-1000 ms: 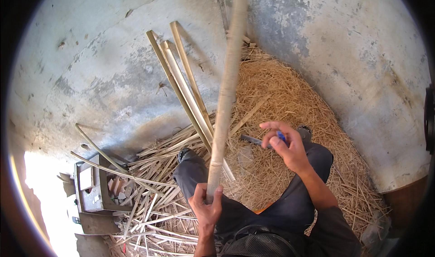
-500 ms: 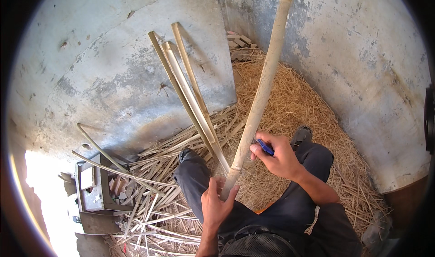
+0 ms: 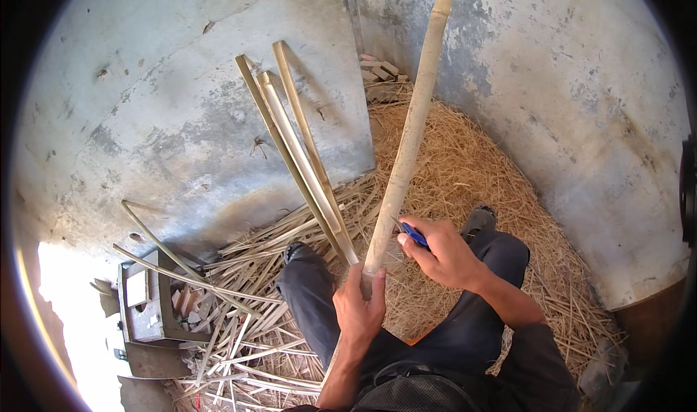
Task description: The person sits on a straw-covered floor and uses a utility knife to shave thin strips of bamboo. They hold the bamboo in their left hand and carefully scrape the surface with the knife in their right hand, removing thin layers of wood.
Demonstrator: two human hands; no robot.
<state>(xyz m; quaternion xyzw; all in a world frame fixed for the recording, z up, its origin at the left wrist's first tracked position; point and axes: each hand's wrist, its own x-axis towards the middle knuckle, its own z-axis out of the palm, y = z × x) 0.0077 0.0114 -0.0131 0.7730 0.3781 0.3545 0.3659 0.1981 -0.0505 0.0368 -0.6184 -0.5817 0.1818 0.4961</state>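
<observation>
A long pale bamboo pole (image 3: 411,140) stands tilted in front of me, its top leaning away to the right. My left hand (image 3: 361,309) is closed around its lower end, the thumb on the right side and the fingers partly hidden. My right hand (image 3: 444,256) grips a small blue-handled tool (image 3: 414,235). A thin tip juts from this tool close to the pole's right side; whether it touches, I cannot tell, and its exact kind is unclear.
Split bamboo lengths (image 3: 294,147) lean against the worn wall (image 3: 174,100). Loose bamboo strips (image 3: 247,339) cover the floor at left, near a metal box (image 3: 149,303) with broken pieces inside. Straw-like shavings (image 3: 494,172) are heaped toward the corner. My legs (image 3: 312,281) spread on both sides.
The pole has come down and slightly left, so its upper end now shows. My left hand sits a little higher and to the right; my right hand with the blue tool has shifted slightly left.
</observation>
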